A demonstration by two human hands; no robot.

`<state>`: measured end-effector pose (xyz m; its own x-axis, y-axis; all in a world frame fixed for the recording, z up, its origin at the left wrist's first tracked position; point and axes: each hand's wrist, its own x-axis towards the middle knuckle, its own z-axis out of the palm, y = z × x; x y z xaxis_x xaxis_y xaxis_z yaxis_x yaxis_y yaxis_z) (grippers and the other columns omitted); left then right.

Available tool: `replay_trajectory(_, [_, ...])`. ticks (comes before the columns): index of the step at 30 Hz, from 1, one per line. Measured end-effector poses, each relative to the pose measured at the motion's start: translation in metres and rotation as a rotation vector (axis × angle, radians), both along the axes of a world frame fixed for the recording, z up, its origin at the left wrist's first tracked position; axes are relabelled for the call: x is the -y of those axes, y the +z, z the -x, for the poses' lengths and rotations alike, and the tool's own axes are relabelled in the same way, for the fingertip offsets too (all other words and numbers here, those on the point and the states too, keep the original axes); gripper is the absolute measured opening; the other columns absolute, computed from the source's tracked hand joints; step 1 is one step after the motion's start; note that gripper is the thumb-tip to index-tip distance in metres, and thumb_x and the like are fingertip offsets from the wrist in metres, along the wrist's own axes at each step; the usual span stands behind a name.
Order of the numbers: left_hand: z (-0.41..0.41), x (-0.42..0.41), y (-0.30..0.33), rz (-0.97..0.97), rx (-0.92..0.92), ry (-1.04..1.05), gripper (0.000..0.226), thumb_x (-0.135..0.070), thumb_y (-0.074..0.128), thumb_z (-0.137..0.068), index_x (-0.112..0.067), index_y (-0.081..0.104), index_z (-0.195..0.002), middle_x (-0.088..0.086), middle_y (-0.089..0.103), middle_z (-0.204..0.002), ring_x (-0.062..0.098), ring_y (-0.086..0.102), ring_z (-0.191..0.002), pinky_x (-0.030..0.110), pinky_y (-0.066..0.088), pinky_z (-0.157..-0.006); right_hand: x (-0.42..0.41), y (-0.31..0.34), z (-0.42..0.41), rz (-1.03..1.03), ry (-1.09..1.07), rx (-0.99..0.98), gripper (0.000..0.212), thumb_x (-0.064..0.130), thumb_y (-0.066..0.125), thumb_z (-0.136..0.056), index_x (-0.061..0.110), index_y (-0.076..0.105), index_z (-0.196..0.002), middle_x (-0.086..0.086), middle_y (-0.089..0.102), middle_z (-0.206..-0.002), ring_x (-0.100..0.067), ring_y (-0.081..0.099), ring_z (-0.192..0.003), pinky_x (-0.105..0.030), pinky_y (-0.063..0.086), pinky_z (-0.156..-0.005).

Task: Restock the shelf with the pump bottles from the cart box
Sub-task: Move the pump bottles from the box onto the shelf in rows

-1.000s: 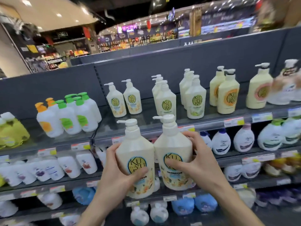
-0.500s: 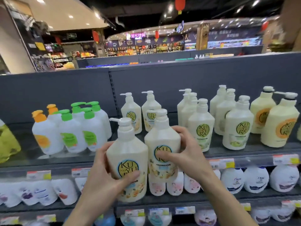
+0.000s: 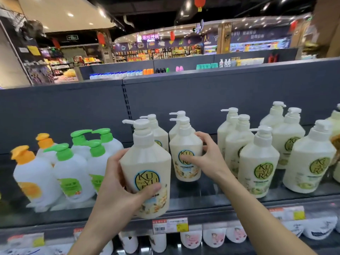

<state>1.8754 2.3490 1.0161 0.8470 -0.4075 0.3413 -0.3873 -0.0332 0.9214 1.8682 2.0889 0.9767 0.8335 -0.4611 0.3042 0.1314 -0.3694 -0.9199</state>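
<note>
At the middle of the frame, on the top shelf [image 3: 202,192], my right hand [image 3: 206,161] is wrapped around a cream pump bottle [image 3: 185,157], thumb on its label and fingers [image 3: 204,138] curled round its right shoulder. This right bottle stands upright, its base on the shelf or just above it; I cannot tell which. Just behind it stand two more bottles of the same kind, back bottles [image 3: 161,133], their pump heads showing above. My left hand [image 3: 117,186] grips a second cream bottle, the left bottle [image 3: 147,173], lower and nearer the centre-bottom of the frame, thumb across the blue-ringed label, fingers behind its left side. It is upright, its base hanging over the shelf's front edge, above the price tag [image 3: 170,225] on the rail. The two held bottles are near each other but apart. To the left of the frame stand white bottles with green caps [image 3: 62,153] and orange caps [image 3: 23,154]. To the right stands a cluster of cream bottles with green labels [image 3: 261,168], close to my right forearm. Below the rail, along the bottom of the frame, the tops of white bottles [image 3: 213,236] on a lower shelf show, blurred. The cart box is not in view.
</note>
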Motion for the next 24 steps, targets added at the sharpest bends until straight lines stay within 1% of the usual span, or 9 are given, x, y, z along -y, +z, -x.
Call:
replay_trajectory(5, [-0.006,0.003,0.000,-0.003,-0.016,0.012,0.083,-0.019,0.087,-0.045,-0.047,0.048,-0.112,-0.020,0.070,-0.103,0.002,0.069,-0.094,0.015,0.057,-0.070,0.011,-0.021,-0.010,-0.051,-0.015,0.009,0.072,0.014,0.090,-0.066,0.033,0.056,-0.127,0.011,0.070,-0.114,0.000,0.066,-0.101,-0.042,0.059,-0.090])
replay_trajectory(9, [-0.008,0.009,0.000,-0.004,-0.013,0.025,0.082,-0.016,0.086,-0.045,-0.045,0.048,-0.111,-0.020,0.070,-0.100,0.003,0.070,-0.091,0.014,0.056,-0.067,0.015,-0.026,-0.015,-0.067,0.028,0.009,0.075,0.015,0.088,-0.069,0.035,0.053,-0.132,0.011,0.068,-0.121,-0.004,0.065,-0.109,-0.046,0.058,-0.093])
replay_trajectory(12, [-0.009,0.013,-0.001,-0.012,-0.010,0.023,0.081,-0.016,0.086,-0.046,-0.046,0.049,-0.111,-0.019,0.070,-0.099,0.002,0.070,-0.091,0.014,0.056,-0.066,0.007,-0.027,-0.014,-0.067,0.010,-0.003,0.088,0.028,0.088,-0.068,0.043,0.042,-0.142,0.014,0.058,-0.136,-0.006,0.057,-0.123,-0.045,0.053,-0.101])
replay_trajectory(14, [-0.012,0.016,-0.003,-0.021,-0.012,0.023,0.081,-0.017,0.087,-0.046,-0.047,0.048,-0.111,-0.019,0.070,-0.101,0.002,0.070,-0.092,0.015,0.057,-0.066,0.002,-0.029,-0.003,-0.014,-0.058,-0.050,0.102,0.042,0.085,-0.068,0.041,0.027,-0.152,0.017,0.046,-0.147,-0.005,0.043,-0.135,-0.035,0.042,-0.107])
replay_trajectory(15, [-0.014,0.017,-0.005,-0.027,-0.012,0.023,0.081,-0.018,0.087,-0.046,-0.048,0.048,-0.111,-0.020,0.070,-0.101,0.001,0.070,-0.092,0.014,0.056,-0.066,0.000,-0.032,0.006,0.034,-0.098,-0.083,0.104,0.047,0.083,-0.071,0.036,0.023,-0.154,0.017,0.041,-0.149,-0.003,0.037,-0.138,-0.030,0.036,-0.108])
replay_trajectory(17, [-0.020,0.020,-0.008,-0.042,-0.008,0.022,0.082,-0.016,0.088,-0.047,-0.049,0.048,-0.110,-0.020,0.070,-0.101,0.000,0.069,-0.091,0.013,0.055,-0.066,0.001,-0.043,0.027,0.198,-0.130,-0.163,0.102,0.058,0.076,-0.075,0.028,0.022,-0.156,0.014,0.035,-0.153,-0.003,0.029,-0.142,-0.026,0.029,-0.112])
replay_trajectory(20, [-0.033,0.026,-0.019,-0.079,0.015,0.030,0.085,-0.004,0.091,-0.054,-0.047,0.047,-0.112,-0.021,0.068,-0.103,-0.001,0.068,-0.093,0.015,0.056,-0.069,0.005,-0.058,0.052,0.497,-0.060,-0.410,0.091,0.073,0.055,-0.081,0.023,0.032,-0.153,0.010,0.031,-0.158,-0.005,0.026,-0.145,-0.028,0.030,-0.116])
replay_trajectory(22, [-0.043,0.029,-0.028,-0.097,0.014,0.043,0.086,-0.001,0.090,-0.056,-0.047,0.046,-0.113,-0.022,0.068,-0.105,0.000,0.068,-0.096,0.023,0.058,-0.073,0.003,-0.066,0.058,0.678,-0.018,-0.560,0.088,0.077,0.040,-0.084,0.021,0.036,-0.151,0.005,0.030,-0.160,-0.010,0.023,-0.148,-0.030,0.028,-0.117])
replay_trajectory(24, [-0.051,0.033,-0.035,-0.108,0.001,0.058,0.086,-0.001,0.091,-0.056,-0.049,0.046,-0.112,-0.016,0.068,-0.107,0.005,0.069,-0.098,0.032,0.057,-0.079,0.000,-0.071,0.059,0.774,-0.031,-0.573,0.087,0.078,0.032,-0.087,0.019,0.039,-0.151,0.001,0.030,-0.161,-0.015,0.022,-0.150,-0.031,0.024,-0.119])
